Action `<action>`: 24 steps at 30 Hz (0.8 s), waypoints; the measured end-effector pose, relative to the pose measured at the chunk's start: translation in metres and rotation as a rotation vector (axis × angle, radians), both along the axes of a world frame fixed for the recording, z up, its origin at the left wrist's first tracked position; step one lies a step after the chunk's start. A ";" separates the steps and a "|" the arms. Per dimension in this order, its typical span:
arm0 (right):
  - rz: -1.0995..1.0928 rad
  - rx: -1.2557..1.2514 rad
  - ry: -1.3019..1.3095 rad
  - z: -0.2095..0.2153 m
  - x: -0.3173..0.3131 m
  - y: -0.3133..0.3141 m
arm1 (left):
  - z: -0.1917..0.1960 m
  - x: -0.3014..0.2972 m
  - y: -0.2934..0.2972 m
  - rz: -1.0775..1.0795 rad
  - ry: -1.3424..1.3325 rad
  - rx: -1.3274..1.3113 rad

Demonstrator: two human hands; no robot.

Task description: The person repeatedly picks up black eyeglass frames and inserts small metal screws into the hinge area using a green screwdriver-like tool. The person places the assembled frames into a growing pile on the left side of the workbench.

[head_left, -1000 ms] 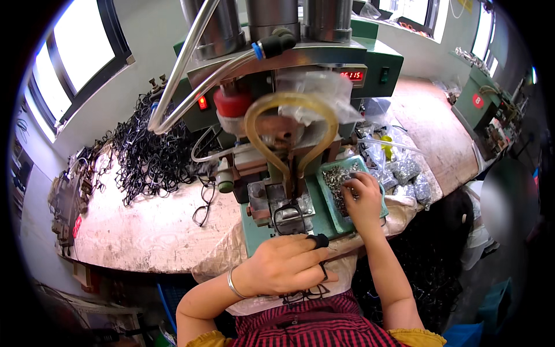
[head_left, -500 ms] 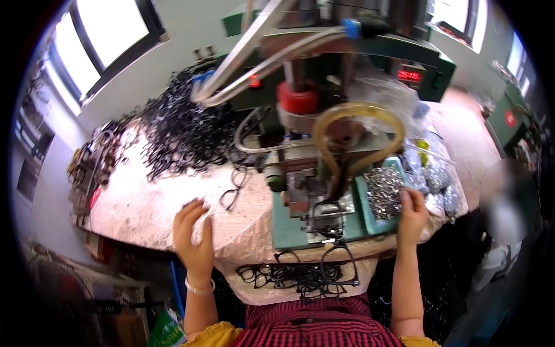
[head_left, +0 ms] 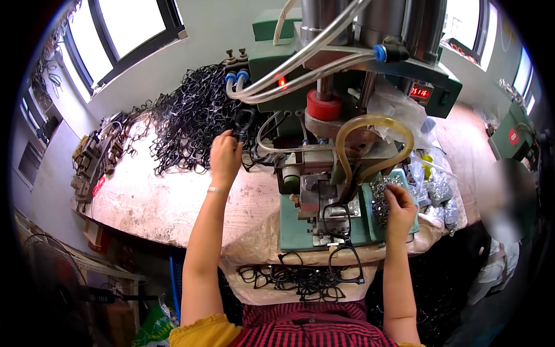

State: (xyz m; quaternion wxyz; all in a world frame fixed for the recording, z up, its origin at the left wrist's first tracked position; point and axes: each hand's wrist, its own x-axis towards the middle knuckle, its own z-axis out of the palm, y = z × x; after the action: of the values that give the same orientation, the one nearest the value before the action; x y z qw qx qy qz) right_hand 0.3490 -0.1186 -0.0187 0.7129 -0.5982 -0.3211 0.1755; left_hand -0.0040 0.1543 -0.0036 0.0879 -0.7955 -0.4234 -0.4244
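My left hand reaches forward to the edge of a heap of black eyeglass frames. Its fingers are curled in against one black eyeglass frame, which it seems to grip. Over a green tray my right hand has thumb and fingertips pinched together, just above small shiny metal parts. What the pinch holds, if anything, is too small to make out. Between my hands, another black eyeglass frame sits at the metal fixture of a press, one rim hanging over the front edge.
The press's red collar and a yellowish looped hose stand above the fixture. Several black frames lie on brown paper before me. Bags of metal parts are at the right. A blurred person is at far right.
My left hand has moved forward and right to the heap; the frame lying apart on the table is gone from its spot. My right hand has shifted over the metal parts. The view has shifted.
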 end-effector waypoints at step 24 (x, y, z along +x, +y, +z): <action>0.416 0.197 0.187 0.076 -0.082 0.003 | 0.050 -0.001 -0.179 -0.296 -0.863 -0.611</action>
State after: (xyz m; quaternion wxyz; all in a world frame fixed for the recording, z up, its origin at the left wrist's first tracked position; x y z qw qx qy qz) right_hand 0.2665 -0.1155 0.0572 0.7429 -0.4281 -0.3854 0.3410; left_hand -0.0046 -0.0245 0.0466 -0.3895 -0.5897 -0.4084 -0.5777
